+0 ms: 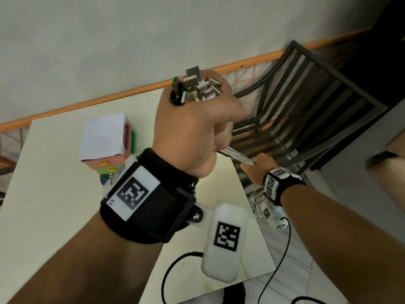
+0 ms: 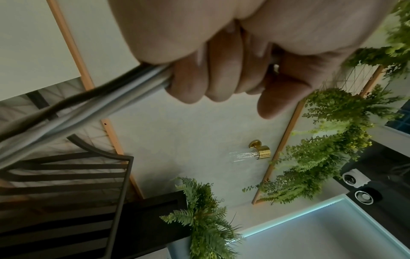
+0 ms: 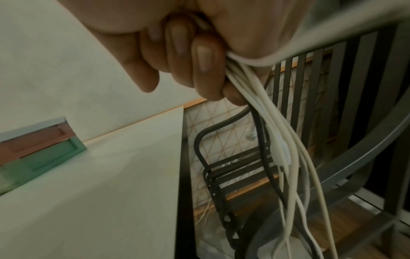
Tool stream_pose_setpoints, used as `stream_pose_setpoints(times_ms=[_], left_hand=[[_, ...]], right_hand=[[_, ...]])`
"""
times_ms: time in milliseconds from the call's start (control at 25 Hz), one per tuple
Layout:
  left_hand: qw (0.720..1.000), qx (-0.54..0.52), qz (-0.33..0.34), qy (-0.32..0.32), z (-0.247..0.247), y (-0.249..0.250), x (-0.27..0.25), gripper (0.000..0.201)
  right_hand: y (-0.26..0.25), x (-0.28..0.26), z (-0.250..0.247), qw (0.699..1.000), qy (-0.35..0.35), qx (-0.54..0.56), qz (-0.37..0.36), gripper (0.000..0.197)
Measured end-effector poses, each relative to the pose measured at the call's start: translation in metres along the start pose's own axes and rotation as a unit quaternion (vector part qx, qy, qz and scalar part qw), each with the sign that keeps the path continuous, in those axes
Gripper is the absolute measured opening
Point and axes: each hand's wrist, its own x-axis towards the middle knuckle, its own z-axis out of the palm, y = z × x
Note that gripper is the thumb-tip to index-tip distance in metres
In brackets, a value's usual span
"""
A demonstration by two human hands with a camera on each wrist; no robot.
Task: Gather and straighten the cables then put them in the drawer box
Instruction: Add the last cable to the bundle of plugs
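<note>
My left hand (image 1: pixel 195 128) is raised above the white table (image 1: pixel 54 205) and grips a bundle of cables (image 1: pixel 237 156) in its fist. Several USB plugs (image 1: pixel 195 86) stick out of the top of the fist. The white and black cables run taut down and to the right into my right hand (image 1: pixel 255 166), which grips them past the table's right edge. In the right wrist view the loose ends of the cables (image 3: pixel 279 143) hang down below the curled fingers (image 3: pixel 204 66). The drawer box (image 1: pixel 109 145), pastel pink and green with a white top, stands on the table behind my left wrist.
A black slatted chair (image 1: pixel 306 102) stands close to the table's right edge, right behind the hanging cables. The wall with an orange trim (image 1: pixel 109 99) runs behind the table. Thin black wires (image 1: pixel 278 255) trail from the wrist cameras. Green plants (image 2: pixel 321 157) hang on the wall.
</note>
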Motion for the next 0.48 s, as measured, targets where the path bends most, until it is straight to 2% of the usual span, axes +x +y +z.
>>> stream_pose_setpoints(times_ms=[120,200,280,360,400,440,480], left_hand=[[1.0,-0.002,0.0,0.009,0.001,-0.007,0.01,0.038],[0.999,0.019,-0.003,0.032,-0.002,-0.017,0.018,0.038],[0.997,0.034,-0.011,0.063,-0.003,-0.028,0.022,0.038],[0.996,0.037,-0.011,0.083,-0.004,-0.037,0.023,0.038],[0.996,0.034,-0.01,0.087,-0.004,-0.039,0.023,0.039],[0.996,0.03,-0.008,0.087,-0.004,-0.039,0.024,0.04],[0.996,0.024,-0.007,0.08,-0.005,-0.039,0.024,0.041]], right_hand=[[-0.007,-0.005,0.004,0.997,-0.031,-0.065,-0.026,0.034],[-0.022,-0.013,-0.002,0.99,-0.037,-0.083,-0.106,0.041],[-0.043,-0.032,-0.013,0.964,-0.01,0.034,-0.263,0.035],[-0.07,-0.055,-0.024,0.892,0.013,0.188,-0.41,0.022],[-0.082,-0.063,-0.026,0.871,0.015,0.213,-0.443,0.022],[-0.09,-0.068,-0.025,0.864,0.014,0.221,-0.452,0.024],[-0.095,-0.069,-0.023,0.871,0.014,0.223,-0.437,0.032]])
